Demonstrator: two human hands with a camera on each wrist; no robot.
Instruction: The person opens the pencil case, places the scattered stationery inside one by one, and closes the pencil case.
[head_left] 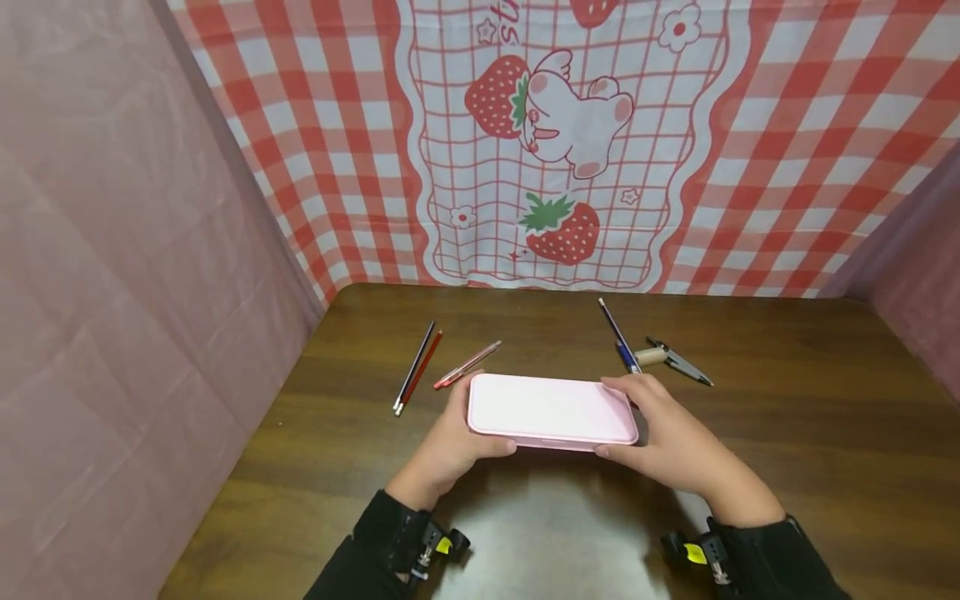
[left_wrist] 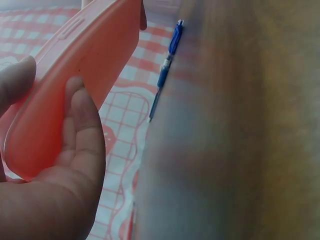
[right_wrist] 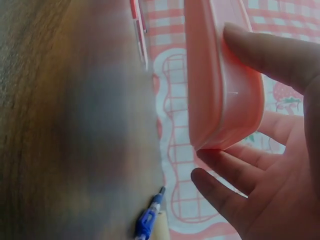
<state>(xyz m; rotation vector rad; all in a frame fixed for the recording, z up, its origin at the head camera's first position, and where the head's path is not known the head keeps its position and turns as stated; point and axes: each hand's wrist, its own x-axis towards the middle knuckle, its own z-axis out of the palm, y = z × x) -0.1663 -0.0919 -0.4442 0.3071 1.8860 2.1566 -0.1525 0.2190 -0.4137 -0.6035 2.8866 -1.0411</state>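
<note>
Between both hands a pink pencil case [head_left: 551,408] is held above the table, its lid side facing up in the head view. My left hand [head_left: 457,433] grips its left end, thumb along the near edge; in the left wrist view the fingers [left_wrist: 85,112] lie against its underside. At the other end my right hand [head_left: 667,429] grips the case, thumb at the near side. The right wrist view shows that thumb [right_wrist: 265,52] pressed on the case wall [right_wrist: 235,90] and fingers around the corner.
On the wooden table [head_left: 300,467], a dark pencil [head_left: 415,365], a red pencil [head_left: 422,371] and a pinkish-red pen [head_left: 468,365] lie left. To the right are a pencil [head_left: 613,321], a blue pen [head_left: 627,358], a beige eraser-like piece [head_left: 649,357] and a grey drawing compass [head_left: 682,362]. A checked cloth [head_left: 360,167] hangs behind.
</note>
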